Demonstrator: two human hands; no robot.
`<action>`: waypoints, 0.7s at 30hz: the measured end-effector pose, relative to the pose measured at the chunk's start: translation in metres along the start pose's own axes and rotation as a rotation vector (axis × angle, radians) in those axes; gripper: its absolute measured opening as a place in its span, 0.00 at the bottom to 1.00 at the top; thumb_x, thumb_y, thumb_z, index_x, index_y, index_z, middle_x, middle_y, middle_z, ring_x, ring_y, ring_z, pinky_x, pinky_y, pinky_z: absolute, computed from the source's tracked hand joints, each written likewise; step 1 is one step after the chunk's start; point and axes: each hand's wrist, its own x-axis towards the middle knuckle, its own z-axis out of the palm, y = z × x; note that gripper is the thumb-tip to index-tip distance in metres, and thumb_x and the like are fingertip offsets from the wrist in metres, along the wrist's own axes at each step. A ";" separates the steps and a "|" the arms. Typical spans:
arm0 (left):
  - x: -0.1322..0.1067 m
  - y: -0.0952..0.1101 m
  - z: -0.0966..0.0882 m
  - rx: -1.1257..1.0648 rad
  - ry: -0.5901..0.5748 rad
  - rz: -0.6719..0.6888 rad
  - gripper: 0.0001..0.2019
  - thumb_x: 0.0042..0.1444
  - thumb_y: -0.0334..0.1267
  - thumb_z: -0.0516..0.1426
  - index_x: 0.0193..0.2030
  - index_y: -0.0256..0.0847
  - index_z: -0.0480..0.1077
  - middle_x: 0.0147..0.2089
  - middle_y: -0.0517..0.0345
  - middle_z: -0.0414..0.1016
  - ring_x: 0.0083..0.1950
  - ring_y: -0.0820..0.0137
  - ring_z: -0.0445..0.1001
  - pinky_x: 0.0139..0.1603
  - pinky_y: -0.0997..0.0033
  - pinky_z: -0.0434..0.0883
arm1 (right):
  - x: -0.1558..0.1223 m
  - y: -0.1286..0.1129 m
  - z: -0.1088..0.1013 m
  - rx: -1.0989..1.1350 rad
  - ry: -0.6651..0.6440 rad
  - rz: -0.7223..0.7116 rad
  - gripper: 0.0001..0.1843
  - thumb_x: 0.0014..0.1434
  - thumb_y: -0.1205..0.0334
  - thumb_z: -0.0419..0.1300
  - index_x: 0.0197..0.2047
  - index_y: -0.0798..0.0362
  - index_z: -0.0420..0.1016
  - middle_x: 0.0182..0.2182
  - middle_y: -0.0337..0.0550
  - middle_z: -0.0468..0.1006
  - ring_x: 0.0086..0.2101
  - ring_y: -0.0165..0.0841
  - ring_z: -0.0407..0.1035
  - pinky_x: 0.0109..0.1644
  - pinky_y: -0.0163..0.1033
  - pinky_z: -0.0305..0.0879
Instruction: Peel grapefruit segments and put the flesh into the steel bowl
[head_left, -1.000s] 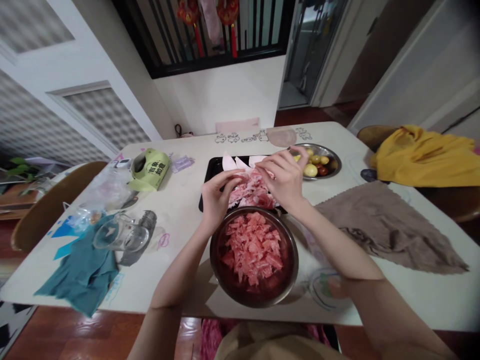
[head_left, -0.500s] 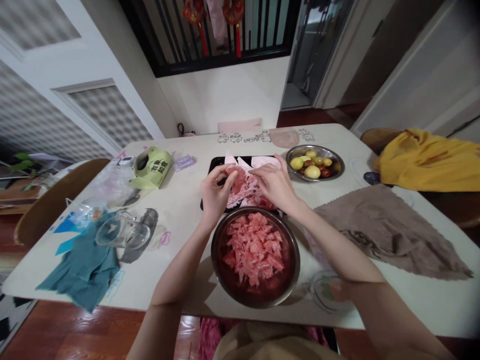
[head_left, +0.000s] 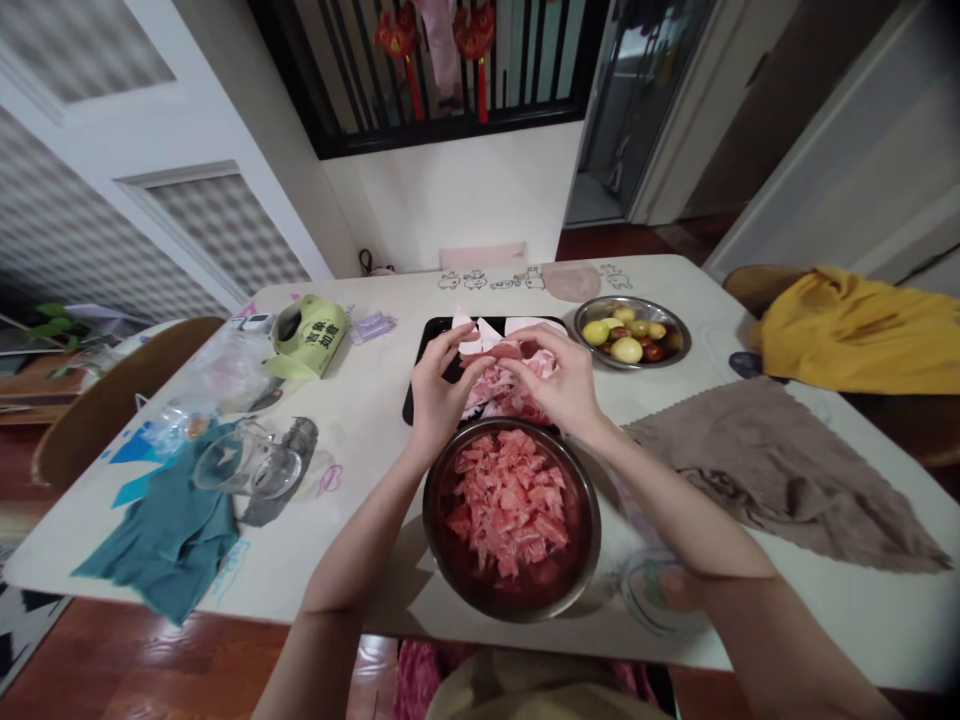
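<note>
Over the black tray [head_left: 420, 350], my left hand [head_left: 439, 390] and my right hand [head_left: 559, 380] are both closed on one pink pomelo segment [head_left: 504, 350], fingertips pinching it from either side. More pink segments and pale peel pieces [head_left: 495, 400] lie in the tray beneath it. Just in front stands a steel bowl [head_left: 581, 570] filled with torn pink pomelo flesh [head_left: 510, 505].
A smaller steel bowl of small fruit [head_left: 628, 335] is at the right rear. Brown cloth [head_left: 772, 470] lies right, a yellow cloth [head_left: 855, 330] on a chair. A glass jug [head_left: 247, 465] and teal cloth [head_left: 169, 540] lie left, a green pouch [head_left: 307, 335] behind.
My right hand came back from beside the fruit bowl to the tray. Both hands closed in on a single segment and lifted it slightly.
</note>
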 end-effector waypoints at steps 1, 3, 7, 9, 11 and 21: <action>0.001 -0.004 -0.001 0.042 0.007 0.003 0.22 0.59 0.45 0.67 0.57 0.43 0.72 0.59 0.46 0.75 0.64 0.59 0.74 0.68 0.53 0.70 | 0.000 -0.001 0.000 0.006 0.032 0.002 0.06 0.61 0.62 0.67 0.43 0.47 0.78 0.38 0.39 0.81 0.39 0.35 0.75 0.45 0.41 0.71; 0.002 -0.011 -0.001 0.020 -0.006 -0.052 0.25 0.59 0.48 0.66 0.60 0.43 0.69 0.61 0.45 0.73 0.66 0.57 0.72 0.68 0.51 0.71 | 0.001 -0.003 0.000 0.027 0.085 -0.001 0.05 0.61 0.63 0.67 0.42 0.47 0.79 0.39 0.39 0.80 0.40 0.34 0.74 0.46 0.41 0.72; 0.003 -0.017 0.003 -0.267 -0.111 -0.241 0.27 0.60 0.53 0.63 0.61 0.43 0.65 0.54 0.47 0.76 0.52 0.63 0.80 0.54 0.59 0.80 | 0.000 -0.004 0.002 0.015 0.110 0.001 0.04 0.61 0.65 0.66 0.41 0.47 0.79 0.40 0.42 0.79 0.44 0.36 0.75 0.50 0.43 0.73; 0.002 -0.014 0.006 -0.353 -0.101 -0.258 0.25 0.60 0.52 0.64 0.59 0.43 0.67 0.54 0.49 0.76 0.51 0.65 0.80 0.52 0.63 0.81 | -0.001 -0.003 0.004 -0.012 0.081 0.000 0.04 0.62 0.64 0.64 0.41 0.47 0.78 0.41 0.42 0.80 0.45 0.37 0.75 0.52 0.45 0.72; 0.002 -0.010 0.007 -0.378 -0.060 -0.229 0.24 0.60 0.50 0.65 0.58 0.44 0.68 0.54 0.50 0.75 0.52 0.67 0.80 0.52 0.66 0.81 | -0.001 -0.002 0.004 -0.032 0.021 -0.010 0.05 0.62 0.63 0.65 0.42 0.47 0.78 0.42 0.43 0.81 0.47 0.38 0.75 0.55 0.46 0.72; -0.001 -0.005 0.006 -0.278 -0.082 -0.123 0.25 0.61 0.48 0.64 0.63 0.47 0.70 0.59 0.49 0.76 0.51 0.66 0.81 0.53 0.65 0.81 | -0.001 -0.009 0.000 -0.049 0.010 0.024 0.03 0.61 0.62 0.66 0.40 0.47 0.80 0.40 0.43 0.82 0.45 0.38 0.75 0.54 0.46 0.72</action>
